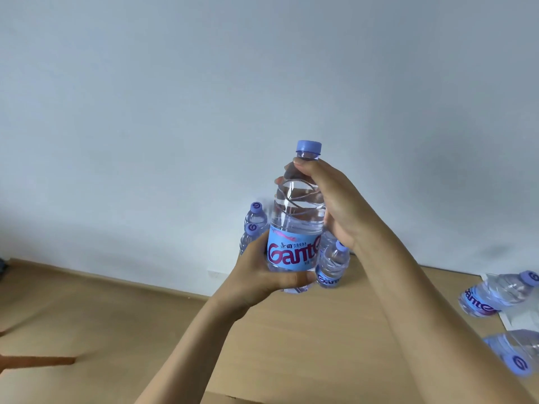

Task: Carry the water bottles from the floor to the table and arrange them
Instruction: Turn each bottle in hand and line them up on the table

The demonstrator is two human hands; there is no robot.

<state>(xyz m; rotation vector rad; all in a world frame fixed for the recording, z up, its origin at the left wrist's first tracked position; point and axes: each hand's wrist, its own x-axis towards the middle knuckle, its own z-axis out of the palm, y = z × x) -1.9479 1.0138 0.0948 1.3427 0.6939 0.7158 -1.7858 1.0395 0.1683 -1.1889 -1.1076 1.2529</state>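
I hold a clear water bottle (296, 223) with a blue label and a purple cap upright in mid-air in front of the wall. My left hand (262, 278) grips its lower part around the label. My right hand (329, 199) grips its shoulder just under the cap. Behind it, several more bottles stand on the brown table (320, 330): two at the left (254, 220) and one at the right (332, 266). Two other bottles lie at the far right, one (498, 293) above the other (516, 357).
A pale wall fills the upper view. A white sheet (516, 319) lies under the bottles at the right edge. Wooden floor (73, 310) shows at the left, below the table's edge.
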